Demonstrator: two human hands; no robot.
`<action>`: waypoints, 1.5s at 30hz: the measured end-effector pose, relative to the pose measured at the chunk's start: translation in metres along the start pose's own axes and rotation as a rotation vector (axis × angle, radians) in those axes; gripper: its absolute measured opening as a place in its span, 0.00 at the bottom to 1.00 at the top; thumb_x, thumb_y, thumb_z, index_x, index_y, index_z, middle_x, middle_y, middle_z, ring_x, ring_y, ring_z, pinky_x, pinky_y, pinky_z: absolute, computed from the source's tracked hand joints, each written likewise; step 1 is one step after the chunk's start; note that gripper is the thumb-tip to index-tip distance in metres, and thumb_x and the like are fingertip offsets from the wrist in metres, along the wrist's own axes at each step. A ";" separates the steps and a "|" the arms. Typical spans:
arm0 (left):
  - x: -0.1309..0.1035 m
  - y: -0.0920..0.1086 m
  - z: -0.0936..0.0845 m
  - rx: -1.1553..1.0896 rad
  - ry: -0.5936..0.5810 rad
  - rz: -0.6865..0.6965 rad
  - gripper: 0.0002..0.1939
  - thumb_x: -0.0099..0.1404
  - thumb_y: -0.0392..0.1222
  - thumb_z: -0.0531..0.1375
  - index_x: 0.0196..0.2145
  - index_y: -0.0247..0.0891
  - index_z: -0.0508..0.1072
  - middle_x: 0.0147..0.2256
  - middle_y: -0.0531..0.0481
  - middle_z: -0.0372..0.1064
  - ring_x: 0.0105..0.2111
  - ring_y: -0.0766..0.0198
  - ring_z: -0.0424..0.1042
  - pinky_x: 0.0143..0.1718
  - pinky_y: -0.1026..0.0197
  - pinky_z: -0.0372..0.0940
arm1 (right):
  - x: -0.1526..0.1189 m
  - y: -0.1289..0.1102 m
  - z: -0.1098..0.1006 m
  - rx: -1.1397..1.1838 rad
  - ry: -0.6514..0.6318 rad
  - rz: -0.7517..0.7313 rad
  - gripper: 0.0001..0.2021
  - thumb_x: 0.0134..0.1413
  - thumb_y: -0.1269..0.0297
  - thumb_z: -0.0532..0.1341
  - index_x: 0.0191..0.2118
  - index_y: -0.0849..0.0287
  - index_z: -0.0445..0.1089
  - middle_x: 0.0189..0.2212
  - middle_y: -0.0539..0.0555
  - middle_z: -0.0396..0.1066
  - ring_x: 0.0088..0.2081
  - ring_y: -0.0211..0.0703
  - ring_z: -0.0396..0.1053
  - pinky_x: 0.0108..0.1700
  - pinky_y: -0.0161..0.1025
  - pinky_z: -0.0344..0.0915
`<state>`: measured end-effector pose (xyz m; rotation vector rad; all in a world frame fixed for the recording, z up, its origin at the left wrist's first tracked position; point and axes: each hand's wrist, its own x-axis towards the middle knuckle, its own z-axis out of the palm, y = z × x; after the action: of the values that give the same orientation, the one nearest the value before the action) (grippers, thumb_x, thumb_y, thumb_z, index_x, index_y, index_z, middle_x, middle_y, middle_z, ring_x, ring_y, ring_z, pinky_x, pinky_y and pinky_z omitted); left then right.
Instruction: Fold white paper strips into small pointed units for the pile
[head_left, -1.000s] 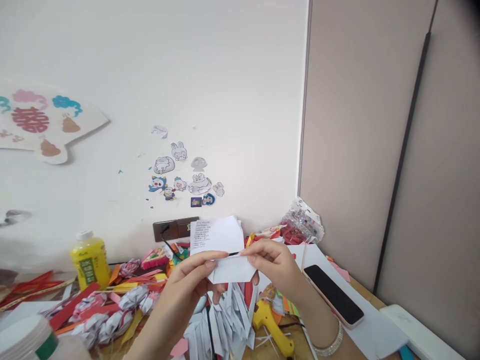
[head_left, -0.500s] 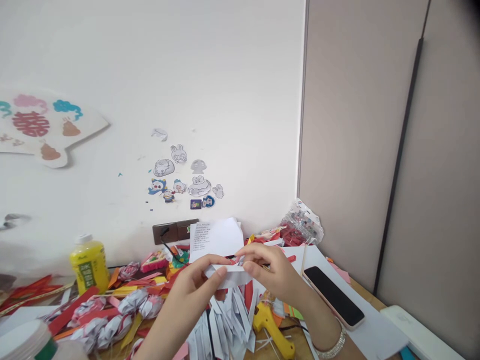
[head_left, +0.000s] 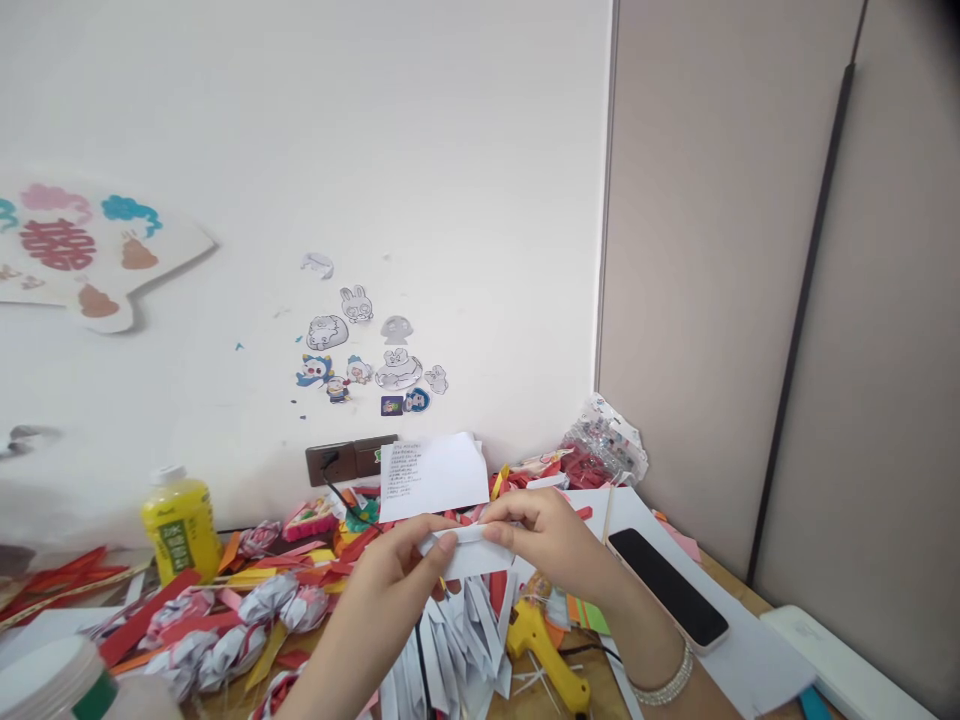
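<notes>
While my left hand (head_left: 401, 570) and my right hand (head_left: 541, 540) meet above the middle of the cluttered tabletop (head_left: 739, 600), each pinches one end of a folded white paper (head_left: 469, 550) between thumb and fingertips, holding it level in the air. Under it lies a heap of folded white strips (head_left: 457, 650) with a yellow glue gun (head_left: 544, 655) just beside them, and a black phone (head_left: 667, 590) rests on white sheets toward the right edge. A yellow bottle (head_left: 180, 525) stands near the back edge on the left.
</notes>
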<state>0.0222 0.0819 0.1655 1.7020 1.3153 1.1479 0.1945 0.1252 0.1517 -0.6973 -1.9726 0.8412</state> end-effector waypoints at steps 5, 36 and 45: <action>-0.001 0.002 0.002 0.028 -0.009 -0.012 0.15 0.57 0.48 0.54 0.35 0.35 0.72 0.26 0.50 0.71 0.23 0.62 0.69 0.27 0.61 0.62 | 0.000 0.002 -0.002 -0.026 -0.019 0.003 0.08 0.54 0.64 0.57 0.30 0.61 0.71 0.24 0.49 0.66 0.27 0.37 0.60 0.27 0.32 0.54; -0.009 0.002 0.017 0.672 0.131 0.217 0.13 0.62 0.41 0.48 0.27 0.40 0.70 0.26 0.47 0.71 0.28 0.58 0.69 0.27 0.63 0.57 | -0.001 0.000 0.010 -0.519 -0.080 -0.178 0.12 0.58 0.69 0.53 0.23 0.60 0.58 0.21 0.46 0.60 0.25 0.35 0.59 0.27 0.31 0.51; -0.012 0.003 0.014 0.701 0.135 0.202 0.13 0.64 0.40 0.44 0.25 0.41 0.63 0.26 0.50 0.69 0.27 0.60 0.67 0.26 0.64 0.55 | -0.004 -0.011 0.009 -0.505 -0.047 -0.116 0.10 0.57 0.70 0.51 0.25 0.59 0.60 0.22 0.47 0.63 0.25 0.36 0.60 0.26 0.32 0.51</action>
<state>0.0349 0.0697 0.1602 2.3259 1.8046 0.9794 0.1869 0.1129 0.1545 -0.8407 -2.2676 0.2854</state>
